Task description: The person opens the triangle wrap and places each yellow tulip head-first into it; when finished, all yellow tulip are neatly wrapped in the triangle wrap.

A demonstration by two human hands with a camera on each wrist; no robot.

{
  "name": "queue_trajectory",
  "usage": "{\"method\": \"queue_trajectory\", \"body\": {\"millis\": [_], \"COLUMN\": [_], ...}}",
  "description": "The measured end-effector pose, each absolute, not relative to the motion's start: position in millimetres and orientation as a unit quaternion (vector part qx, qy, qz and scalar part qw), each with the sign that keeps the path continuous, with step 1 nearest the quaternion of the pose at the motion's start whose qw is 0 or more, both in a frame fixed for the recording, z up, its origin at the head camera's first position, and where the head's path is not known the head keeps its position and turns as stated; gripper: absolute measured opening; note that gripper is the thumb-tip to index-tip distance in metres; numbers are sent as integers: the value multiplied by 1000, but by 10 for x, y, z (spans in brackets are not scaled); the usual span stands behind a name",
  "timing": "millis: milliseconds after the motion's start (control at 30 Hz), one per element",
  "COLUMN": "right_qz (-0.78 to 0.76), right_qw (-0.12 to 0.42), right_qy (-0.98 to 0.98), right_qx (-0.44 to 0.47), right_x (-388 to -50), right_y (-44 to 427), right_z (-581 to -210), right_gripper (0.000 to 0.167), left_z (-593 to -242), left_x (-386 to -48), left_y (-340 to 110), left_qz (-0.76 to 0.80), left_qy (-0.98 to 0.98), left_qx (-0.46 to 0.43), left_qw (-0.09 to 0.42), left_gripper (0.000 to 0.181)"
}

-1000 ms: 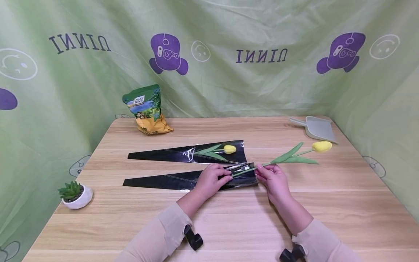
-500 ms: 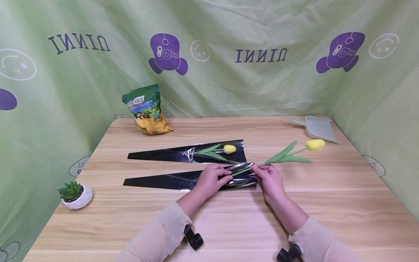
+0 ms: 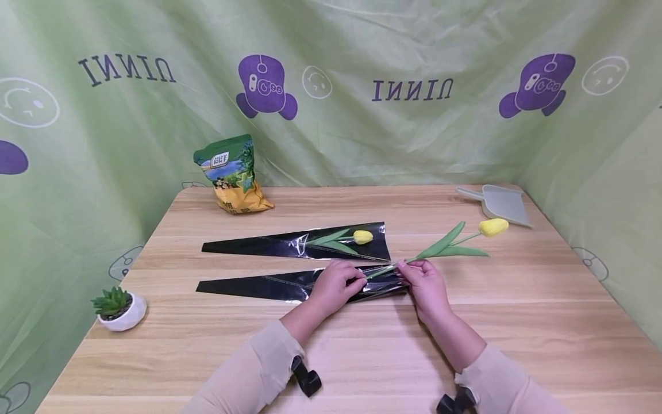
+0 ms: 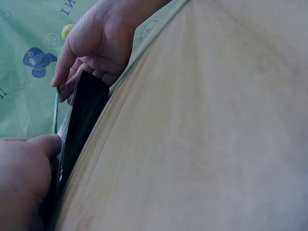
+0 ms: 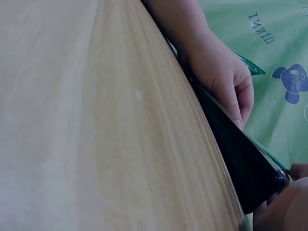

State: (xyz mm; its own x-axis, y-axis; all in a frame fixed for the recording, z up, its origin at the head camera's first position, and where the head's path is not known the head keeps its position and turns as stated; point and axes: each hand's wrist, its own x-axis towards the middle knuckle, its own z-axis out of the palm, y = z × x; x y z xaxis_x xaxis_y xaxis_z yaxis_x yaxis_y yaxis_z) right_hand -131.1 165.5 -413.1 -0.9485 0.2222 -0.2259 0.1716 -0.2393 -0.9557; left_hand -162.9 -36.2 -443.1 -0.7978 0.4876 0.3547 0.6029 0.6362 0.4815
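Observation:
A yellow tulip [image 3: 493,227] with green leaves slants over the mouth of the nearer black flower sleeve [image 3: 243,287]. My right hand [image 3: 428,287] pinches its stem between thumb and fingers beside that mouth. Across the sleeve lies my left hand [image 3: 333,286], thumb and fingers pinching its film near the stem's lower end. The left fingertips partly hide the stem's tip, so I cannot tell how far it sits inside. In the left wrist view the black sleeve [image 4: 86,103] stands slightly raised between both hands. Just behind, a second black sleeve [image 3: 258,244] holds another yellow tulip [image 3: 363,237].
At the back left stands a green and yellow bag [image 3: 233,175]. A small succulent in a white pot [image 3: 124,313] is near the left edge. The grey dustpan [image 3: 503,202] lies at the back right of the wooden table [image 3: 517,322]. Green printed cloth [image 3: 341,138] surrounds it.
My right hand has moved left with the tulip, bringing its bloom closer to the sleeve. The left hand has stayed in place. The mouth of the nearer sleeve has shifted slightly.

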Motion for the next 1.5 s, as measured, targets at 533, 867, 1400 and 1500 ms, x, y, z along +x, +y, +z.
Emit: {"method": "queue_trajectory", "body": {"millis": [533, 867, 1400, 1500], "right_qz": [754, 794, 812, 816], "right_qw": [86, 137, 168, 163], "right_qy": [-628, -548, -502, -496], "right_qx": [-172, -225, -246, -248], "right_x": [-1291, -1286, -1302, -1308], "right_y": [1943, 2195, 2383, 2403], "right_z": [-3999, -3801, -3755, -3755], "right_gripper": [33, 52, 26, 24], "left_z": [-4455, -4474, -4449, -4438], "left_x": [-1637, -1645, -1634, -1626], "left_y": [-362, -363, -364, -366], "left_qz": [-311, -310, -317, -323], "left_qy": [-899, -900, -899, -900], "left_qx": [-297, -295, -290, -284], "left_qw": [83, 87, 80, 76], "left_gripper": [16, 16, 16, 18]}}
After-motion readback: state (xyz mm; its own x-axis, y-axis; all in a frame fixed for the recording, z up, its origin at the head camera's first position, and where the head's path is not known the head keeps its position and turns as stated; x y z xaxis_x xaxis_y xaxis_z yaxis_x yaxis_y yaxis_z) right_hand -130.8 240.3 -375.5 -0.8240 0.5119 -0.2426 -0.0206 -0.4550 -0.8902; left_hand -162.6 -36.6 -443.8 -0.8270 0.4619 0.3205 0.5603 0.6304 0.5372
